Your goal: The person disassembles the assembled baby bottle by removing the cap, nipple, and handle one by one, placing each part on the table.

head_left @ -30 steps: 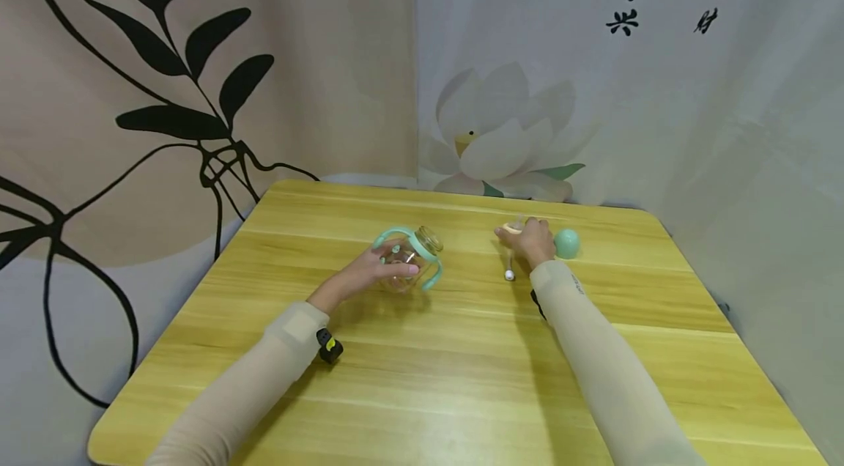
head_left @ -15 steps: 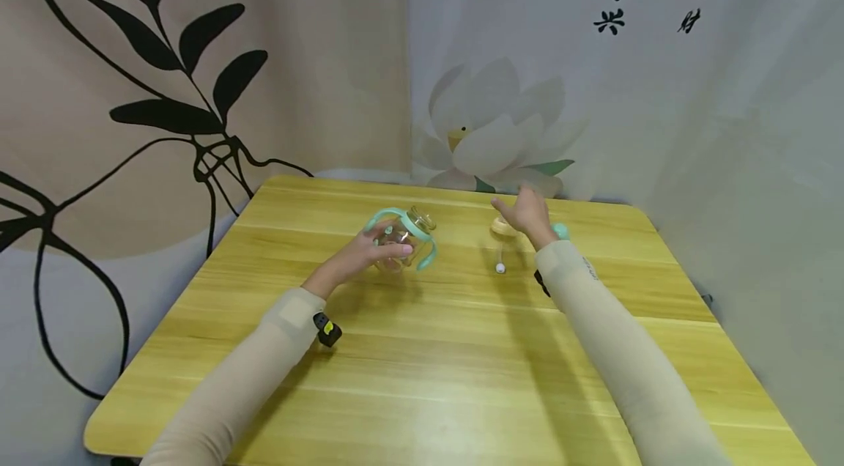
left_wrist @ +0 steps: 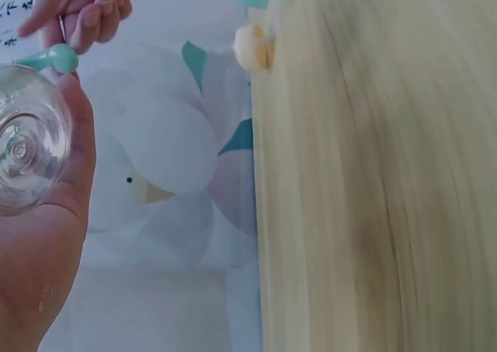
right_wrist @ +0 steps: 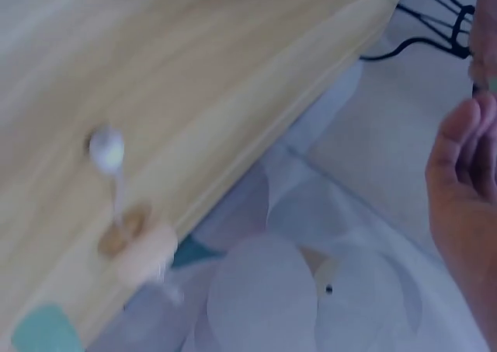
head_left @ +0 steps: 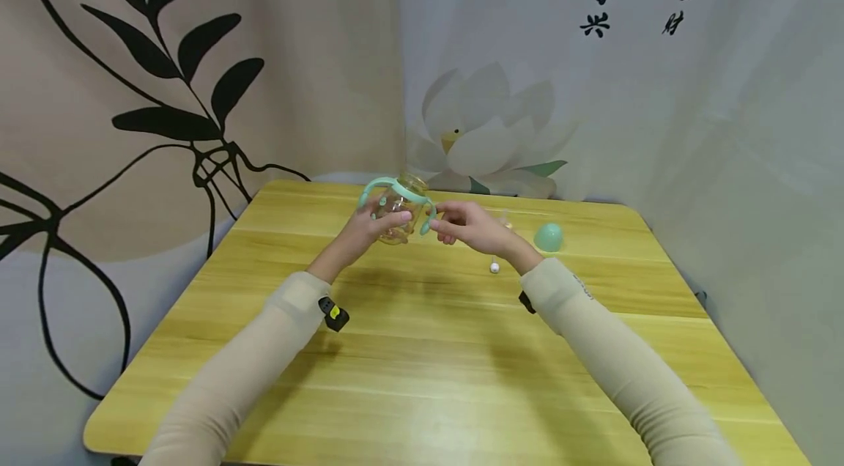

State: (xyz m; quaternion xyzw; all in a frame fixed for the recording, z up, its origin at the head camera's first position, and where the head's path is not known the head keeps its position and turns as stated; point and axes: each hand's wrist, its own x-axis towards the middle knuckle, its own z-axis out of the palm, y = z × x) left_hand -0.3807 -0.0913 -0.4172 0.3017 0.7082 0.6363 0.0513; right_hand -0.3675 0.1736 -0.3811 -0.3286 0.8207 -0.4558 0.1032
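Note:
My left hand grips a see-through baby bottle with a mint-green collar and two curved handles, raised above the table. Its amber neck is uncapped and leans toward the back. With thumb and index finger, my right hand pinches the bottle's right handle. Seen from the left wrist, the bottle's round base faces the camera. Behind my right hand stands a cream nipple lid, partly hidden in the head view. A thin straw with a white ball at its end runs from it.
A mint-green domed cap sits on the wooden table, right of the nipple lid. The table's back edge lies close behind these parts, with a printed curtain beyond it.
My right hand has left the nipple lid and crossed left to the bottle's handle. My left hand has lifted the bottle higher and tipped it more upright. The cap stays on the table.

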